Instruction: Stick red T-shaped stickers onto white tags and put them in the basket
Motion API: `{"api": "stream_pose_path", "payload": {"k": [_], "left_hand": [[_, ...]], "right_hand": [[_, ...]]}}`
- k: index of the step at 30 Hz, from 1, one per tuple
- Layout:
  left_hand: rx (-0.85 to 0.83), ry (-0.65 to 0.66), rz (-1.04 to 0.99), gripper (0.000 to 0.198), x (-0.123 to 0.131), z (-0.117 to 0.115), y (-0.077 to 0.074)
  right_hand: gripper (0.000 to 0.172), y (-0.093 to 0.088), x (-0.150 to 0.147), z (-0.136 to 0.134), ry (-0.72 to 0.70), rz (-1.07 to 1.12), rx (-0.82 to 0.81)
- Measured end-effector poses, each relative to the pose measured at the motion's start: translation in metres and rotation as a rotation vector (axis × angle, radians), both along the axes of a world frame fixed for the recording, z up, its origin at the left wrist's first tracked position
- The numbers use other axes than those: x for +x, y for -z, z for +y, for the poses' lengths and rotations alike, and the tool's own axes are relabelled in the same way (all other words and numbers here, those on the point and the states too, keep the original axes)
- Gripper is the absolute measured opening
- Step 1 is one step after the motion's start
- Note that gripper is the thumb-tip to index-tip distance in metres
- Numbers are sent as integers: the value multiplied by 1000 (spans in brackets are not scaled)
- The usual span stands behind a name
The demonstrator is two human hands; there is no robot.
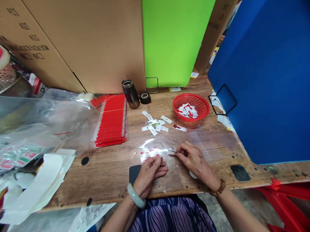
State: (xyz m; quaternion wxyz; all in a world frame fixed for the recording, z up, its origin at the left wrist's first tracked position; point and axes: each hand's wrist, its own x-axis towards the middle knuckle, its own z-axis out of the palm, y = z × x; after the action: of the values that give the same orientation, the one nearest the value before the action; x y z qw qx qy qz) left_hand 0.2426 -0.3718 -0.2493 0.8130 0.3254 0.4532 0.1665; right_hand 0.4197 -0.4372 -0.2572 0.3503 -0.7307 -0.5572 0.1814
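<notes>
Between the two hands and under them lies a clear sheet [162, 143], its outline hard to follow against the wood. The right hand [193, 159] has thumb and forefinger pinched together on a thin dark tool [173, 151], whose tip points left over the sheet. The left hand [153, 170] lies just left of that grip, fingers bent and close together; whether they pinch something or only press down, I cannot tell.

Right at the left fingertips, on their far side, is the red-and-white piece [150, 153]: flat, white with broken red patches, glare from the plastic blurring its edges.

The front edge of the table [209, 186] runs just below both wrists, so there is little wood on the near side. Beyond the grip sit loose cards [155, 124], small, white and mostly overlapping, with the red basket [205, 107] past them to the right, cards inside it. To the left of the grip, a band of wood separates the left hand from the red strips [109, 124]. To the right, wood reaches as far as the blue board [271, 88], which leans well apart from the right hand. The bottle [131, 94] stands uncapped beyond the left hand.
</notes>
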Motion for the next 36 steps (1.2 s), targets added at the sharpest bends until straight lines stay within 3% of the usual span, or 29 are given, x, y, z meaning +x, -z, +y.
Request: {"api": "stream_pose_path", "payload": {"k": [6, 11, 14, 17, 24, 31, 36], "left_hand": [[-68, 22, -119, 31, -6, 5, -10], [-56, -45, -65, 16, -21, 15, -1], [-21, -142, -10, 7, -29, 23, 3], [27, -225, 16, 3, -32, 30, 3], [108, -275, 41, 12, -27, 40, 5], [109, -306, 39, 14, -19, 46, 11], [112, -336, 51, 12, -14, 49, 13]], "right_hand": [[18, -12, -43, 4, -249, -125, 111], [12, -14, -40, 20, -375, 172, 58], [14, -6, -36, 35, -257, 292, 32], [12, 7, -38, 47, -124, 194, 17], [12, 18, -48, 58, -87, -31, -60], [14, 11, -47, 62, -76, -44, -104], [12, 11, -55, 52, -60, -20, -8]]}}
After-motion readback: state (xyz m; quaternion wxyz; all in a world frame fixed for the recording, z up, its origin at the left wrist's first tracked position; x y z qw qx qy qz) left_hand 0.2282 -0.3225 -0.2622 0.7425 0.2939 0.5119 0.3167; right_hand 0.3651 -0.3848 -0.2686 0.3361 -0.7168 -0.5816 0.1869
